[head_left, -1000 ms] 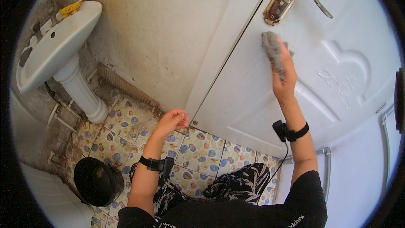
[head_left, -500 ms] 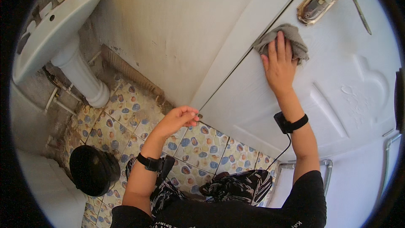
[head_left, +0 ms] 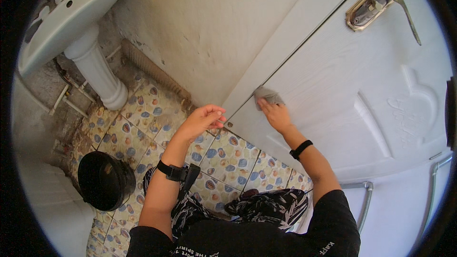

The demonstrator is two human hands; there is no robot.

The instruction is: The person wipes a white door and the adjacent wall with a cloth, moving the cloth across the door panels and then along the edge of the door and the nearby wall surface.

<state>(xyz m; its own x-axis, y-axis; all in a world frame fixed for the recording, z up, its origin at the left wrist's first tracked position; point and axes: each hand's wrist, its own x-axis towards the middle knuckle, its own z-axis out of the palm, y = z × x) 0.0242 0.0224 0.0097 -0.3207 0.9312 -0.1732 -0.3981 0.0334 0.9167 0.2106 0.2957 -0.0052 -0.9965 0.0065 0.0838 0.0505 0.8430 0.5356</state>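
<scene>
My right hand (head_left: 276,114) presses a grey cloth (head_left: 269,95) flat against the white door (head_left: 328,90), low down by its edge next to the frame. The fingers lie over the cloth and partly hide it. My left hand (head_left: 203,121) hangs in the air above the tiled floor, left of the door's lower corner. Its fingers are loosely bent with the thumb apart, and nothing shows in them. Higher on the door is a lever handle (head_left: 404,14) on a worn metal plate.
A white pedestal sink (head_left: 97,71) stands at the far left, with pipes (head_left: 71,93) beside it. On the patterned tile floor (head_left: 228,157) at the left is a black bucket (head_left: 105,181). Grey pipes (head_left: 365,204) run along the wall at the lower right.
My right hand has slid the cloth down the door's edge, away from the handle toward the lower corner. My left hand stays nearly in place. The view has shifted slightly.
</scene>
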